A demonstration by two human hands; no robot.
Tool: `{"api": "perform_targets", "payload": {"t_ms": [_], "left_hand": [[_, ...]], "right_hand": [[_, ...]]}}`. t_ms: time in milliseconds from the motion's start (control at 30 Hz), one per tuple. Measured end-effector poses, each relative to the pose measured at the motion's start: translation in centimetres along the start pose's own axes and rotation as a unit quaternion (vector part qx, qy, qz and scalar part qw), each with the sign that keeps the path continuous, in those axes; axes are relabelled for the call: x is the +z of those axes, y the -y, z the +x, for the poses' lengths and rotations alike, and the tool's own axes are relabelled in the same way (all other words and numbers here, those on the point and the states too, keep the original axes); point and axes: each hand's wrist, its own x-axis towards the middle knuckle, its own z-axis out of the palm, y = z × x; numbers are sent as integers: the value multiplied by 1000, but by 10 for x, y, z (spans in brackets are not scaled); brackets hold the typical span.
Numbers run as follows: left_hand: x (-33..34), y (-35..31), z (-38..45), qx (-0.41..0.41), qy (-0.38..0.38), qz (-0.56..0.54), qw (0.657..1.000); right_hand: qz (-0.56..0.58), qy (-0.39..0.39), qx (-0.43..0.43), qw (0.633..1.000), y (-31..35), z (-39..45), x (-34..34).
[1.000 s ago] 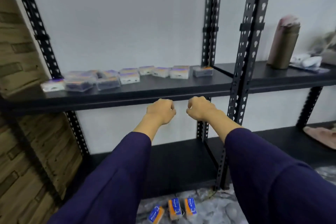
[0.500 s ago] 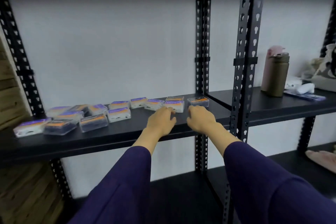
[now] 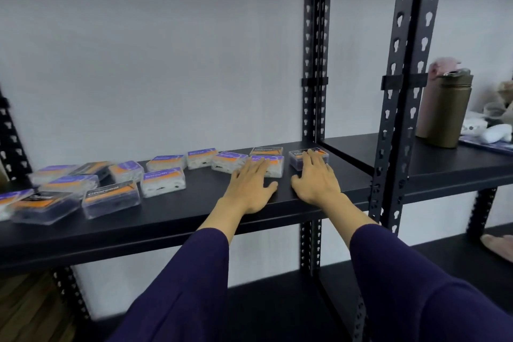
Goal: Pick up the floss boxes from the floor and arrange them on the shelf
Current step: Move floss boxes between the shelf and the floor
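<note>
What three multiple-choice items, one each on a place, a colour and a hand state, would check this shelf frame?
1. Where does the tall bronze metal bottle stand?
A. on the right shelf section, beyond the black perforated upright
B. among the floss boxes
C. on the bottom shelf

2. What colour are the person's sleeves?
A. grey
B. dark purple
C. white

3. How does the right hand lie?
A. curled in an empty fist
B. hanging below the shelf
C. fingers straight, laid on the dark clear plastic floss box at the right end of the row

Answers: 1 A, the bottle stands right of the upright on the same level. 2 B, both forearms are in dark purple cloth. 3 C, straight fingers cover that box's lid on the black shelf board; the left hand likewise lies flat on a white-filled clear floss box.
</note>
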Motion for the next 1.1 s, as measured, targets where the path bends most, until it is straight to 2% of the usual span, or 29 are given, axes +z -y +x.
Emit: {"api": "perform_targets", "payload": {"t_ms": [100,167,300,433,500,600,667,833,1000,1100], "left_hand": [[-1,-1,-1,-6,-36,12,999],[-3,-2,-7,-2,-85,25,996],[-5,-2,-29,-9,-195,67,978],[-10,10,-49,-30,-311,135,940],[-15,18,-51,-29,-279,133,950],[-22,27,-49,-21,-145,57,988],[-26,28,-49,-21,-92,1,996],[-30,26,-55,-47,-76,-53,995],[-37,11,-75,-85,-37,8,996],[-41,-6,-107,-113,-56,21,992]], "right_hand": [[-1,28,-10,1000,1,2,-3],[1,16,-18,1000,2,-1,-6],[-34,-102,-101,989,7,-13,-1],[24,-196,-155,968,15,-24,1],[4,-187,-140,972,18,-23,1],[-36,-45,-52,997,19,-18,3],[-51,-3,-23,998,21,-17,5],[-80,-21,-1,997,32,-25,5],[-82,-4,0,997,46,-52,-6],[-56,-18,-15,998,54,-82,-13]]}}
